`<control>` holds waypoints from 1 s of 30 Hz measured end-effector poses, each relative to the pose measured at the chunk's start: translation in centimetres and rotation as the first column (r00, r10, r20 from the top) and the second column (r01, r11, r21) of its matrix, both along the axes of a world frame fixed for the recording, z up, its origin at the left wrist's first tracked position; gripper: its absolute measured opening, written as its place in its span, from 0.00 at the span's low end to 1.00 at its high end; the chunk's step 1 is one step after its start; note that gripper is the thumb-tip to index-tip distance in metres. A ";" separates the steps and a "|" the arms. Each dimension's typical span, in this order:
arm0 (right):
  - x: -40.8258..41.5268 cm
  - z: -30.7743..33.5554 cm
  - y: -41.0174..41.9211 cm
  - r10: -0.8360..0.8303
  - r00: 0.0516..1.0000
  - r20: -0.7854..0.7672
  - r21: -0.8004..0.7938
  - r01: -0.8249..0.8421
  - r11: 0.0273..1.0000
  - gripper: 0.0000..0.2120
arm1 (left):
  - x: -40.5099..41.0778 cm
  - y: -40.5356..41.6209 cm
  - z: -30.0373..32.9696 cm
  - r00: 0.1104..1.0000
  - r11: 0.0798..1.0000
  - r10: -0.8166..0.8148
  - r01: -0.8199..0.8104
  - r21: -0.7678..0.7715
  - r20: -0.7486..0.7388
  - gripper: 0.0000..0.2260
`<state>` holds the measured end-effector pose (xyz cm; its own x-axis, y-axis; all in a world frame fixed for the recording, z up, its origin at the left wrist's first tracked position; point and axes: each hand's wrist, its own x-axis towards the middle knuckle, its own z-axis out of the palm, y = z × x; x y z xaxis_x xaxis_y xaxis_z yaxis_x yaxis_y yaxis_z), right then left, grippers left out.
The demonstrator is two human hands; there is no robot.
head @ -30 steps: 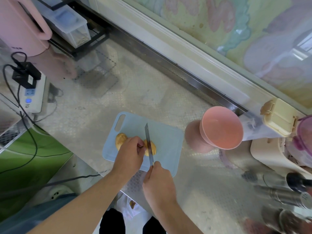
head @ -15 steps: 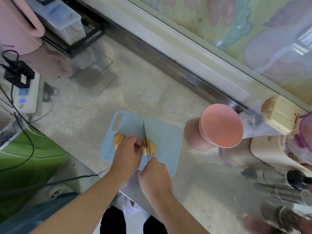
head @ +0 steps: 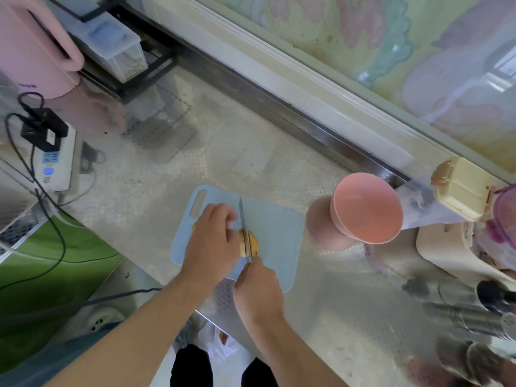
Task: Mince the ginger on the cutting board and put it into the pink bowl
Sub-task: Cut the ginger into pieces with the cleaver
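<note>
A tan piece of ginger (head: 252, 243) lies on the light blue cutting board (head: 279, 236). My left hand (head: 213, 241) covers most of the ginger and holds it down with curled fingers. My right hand (head: 258, 286) grips the handle of a knife (head: 242, 216), whose blade stands edge-down in the ginger, tip pointing away from me. A thin slice sits to the right of the blade. The pink bowl (head: 367, 208) stands to the right of the board, with nothing in it.
A pink kettle (head: 33, 48) and a power strip (head: 54, 160) with cables sit at the far left. A clear container (head: 117, 46) rests on a black rack. A cream box (head: 460, 188), white appliance and metal utensils (head: 469, 317) crowd the right. The counter edge runs just below the board.
The knife has come down into the ginger. My left hand has slid back along the ginger, now hiding its left part. The camera view has shifted slightly.
</note>
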<state>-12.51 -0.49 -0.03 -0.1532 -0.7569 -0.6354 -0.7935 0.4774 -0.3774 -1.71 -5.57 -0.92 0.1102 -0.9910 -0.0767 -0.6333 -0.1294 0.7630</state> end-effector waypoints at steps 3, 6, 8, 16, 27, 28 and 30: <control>0.0 0.0 0.0 -0.008 1.000 -0.014 -0.003 0.008 1.000 0.02 | 0.6 -3.5 2.9 0.871 0.869 -0.464 0.483 -0.107 0.164 0.18; -0.1 0.0 0.0 0.000 0.999 -0.035 -0.017 0.000 1.000 0.06 | 0.2 -6.7 3.6 0.402 0.569 -0.771 0.783 0.250 0.494 0.14; -0.1 0.0 0.1 0.006 0.999 -0.037 -0.023 -0.007 1.000 0.07 | -0.3 -7.5 3.6 0.209 0.468 -0.809 0.794 0.388 0.549 0.12; -0.2 0.5 0.2 0.027 0.999 -0.041 -0.020 -0.028 0.999 0.04 | -2.0 -7.5 3.3 0.121 0.421 -0.863 0.710 0.565 0.491 0.12; 0.0 2.7 -0.1 0.043 0.998 -0.043 -0.080 -0.047 0.996 0.09 | -2.4 -7.7 4.6 -0.070 0.368 -0.776 0.757 0.540 0.627 0.09; 0.0 3.0 -0.2 0.041 0.998 -0.037 -0.087 -0.045 0.995 0.09 | -2.3 -7.7 4.9 -0.053 0.374 -0.772 0.768 0.520 0.634 0.10; 0.0 3.6 -0.3 0.033 0.999 -0.022 -0.102 -0.035 0.994 0.08 | -2.1 -7.7 5.7 0.023 0.387 -0.775 0.807 0.446 0.631 0.12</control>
<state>-12.47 -0.76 3.60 -0.1384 -0.8227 -0.5514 -0.8165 0.4098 -0.4066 -3.78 -13.30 4.74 -0.7518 -0.5071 -0.4214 -0.5691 0.8218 0.0264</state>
